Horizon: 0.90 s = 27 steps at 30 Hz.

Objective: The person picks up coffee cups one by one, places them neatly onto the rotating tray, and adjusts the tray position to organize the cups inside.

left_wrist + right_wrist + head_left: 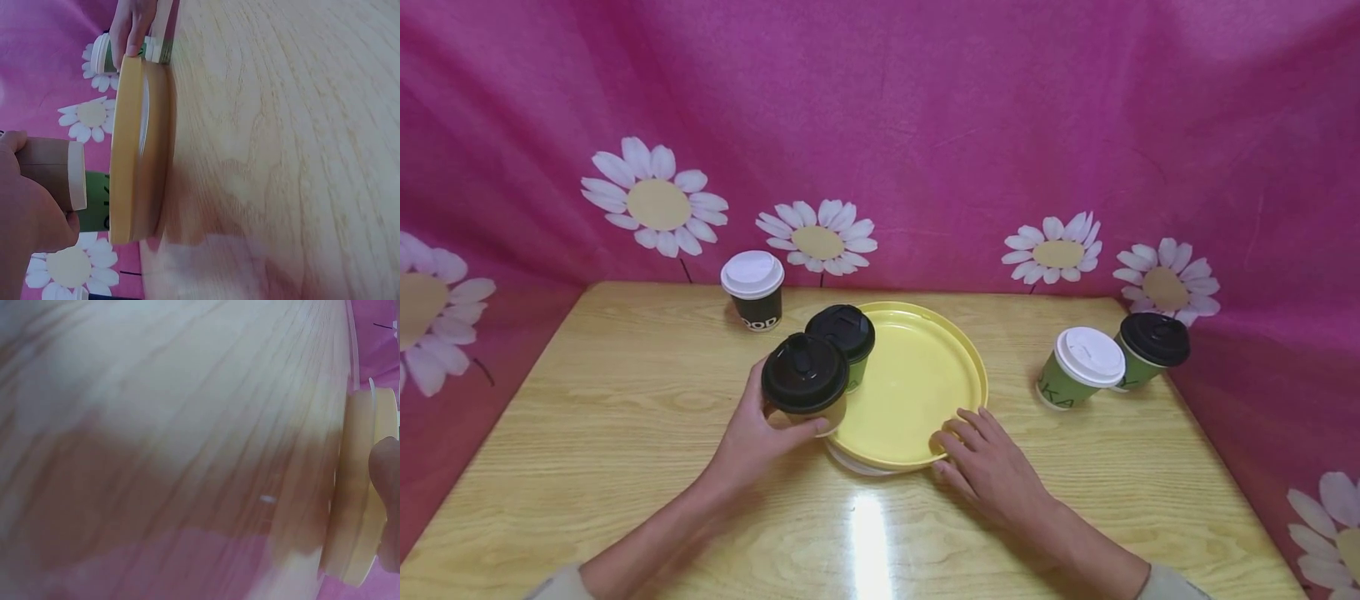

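Note:
My left hand (765, 429) grips a brown paper cup (47, 165) with a black lid (805, 372) and a white bottom edge. It is held up over the left rim of a round yellow tray (917, 392). Just behind it, a green cup with a black lid (841, 329) stands on the tray's left side, partly covered by the held cup. At the tray's front right, my right hand (992, 467) holds the rim, fingers over the edge and thumb outside. A round base (157, 150) with a white edge shows beneath the tray.
A black cup with a white lid (754, 287) stands at the back left of the wooden table (625, 400). On the right, a green cup with a white lid (1078, 367) stands before a green cup with a black lid (1153, 346). A pink flowered cloth (925, 150) hangs behind.

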Motion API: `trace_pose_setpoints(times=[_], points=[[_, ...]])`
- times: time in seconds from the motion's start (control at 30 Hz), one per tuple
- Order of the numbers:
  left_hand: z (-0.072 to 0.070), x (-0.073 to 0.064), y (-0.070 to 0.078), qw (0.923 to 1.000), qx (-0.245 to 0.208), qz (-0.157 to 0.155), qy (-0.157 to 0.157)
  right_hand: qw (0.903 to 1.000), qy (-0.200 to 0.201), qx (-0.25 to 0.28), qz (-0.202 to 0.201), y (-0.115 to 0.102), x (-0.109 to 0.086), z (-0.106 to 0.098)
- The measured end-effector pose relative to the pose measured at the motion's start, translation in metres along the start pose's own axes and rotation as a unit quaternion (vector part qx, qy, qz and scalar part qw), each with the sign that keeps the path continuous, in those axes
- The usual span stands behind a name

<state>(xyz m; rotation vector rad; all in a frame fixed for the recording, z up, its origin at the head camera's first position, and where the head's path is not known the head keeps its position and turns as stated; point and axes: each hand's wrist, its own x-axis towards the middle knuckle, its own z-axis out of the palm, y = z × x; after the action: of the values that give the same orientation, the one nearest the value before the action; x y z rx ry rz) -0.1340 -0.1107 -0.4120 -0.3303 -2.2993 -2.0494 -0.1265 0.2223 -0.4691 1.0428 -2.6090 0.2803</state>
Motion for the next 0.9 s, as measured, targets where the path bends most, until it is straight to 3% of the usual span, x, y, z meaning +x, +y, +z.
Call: trace_pose_setpoints(times=[0.53, 0.9], points=[[0.027, 0.001, -0.003, 0.9995, -0.003, 0.013, -0.028, 0.9999, -0.008, -0.004, 0.011, -0.003, 0.000, 0.000], [0.037, 0.004, -0.005, 0.9988, 0.012, 0.019, -0.044, 0.9998, -0.005, -0.011, 0.012, -0.006, 0.002, -0.001]])
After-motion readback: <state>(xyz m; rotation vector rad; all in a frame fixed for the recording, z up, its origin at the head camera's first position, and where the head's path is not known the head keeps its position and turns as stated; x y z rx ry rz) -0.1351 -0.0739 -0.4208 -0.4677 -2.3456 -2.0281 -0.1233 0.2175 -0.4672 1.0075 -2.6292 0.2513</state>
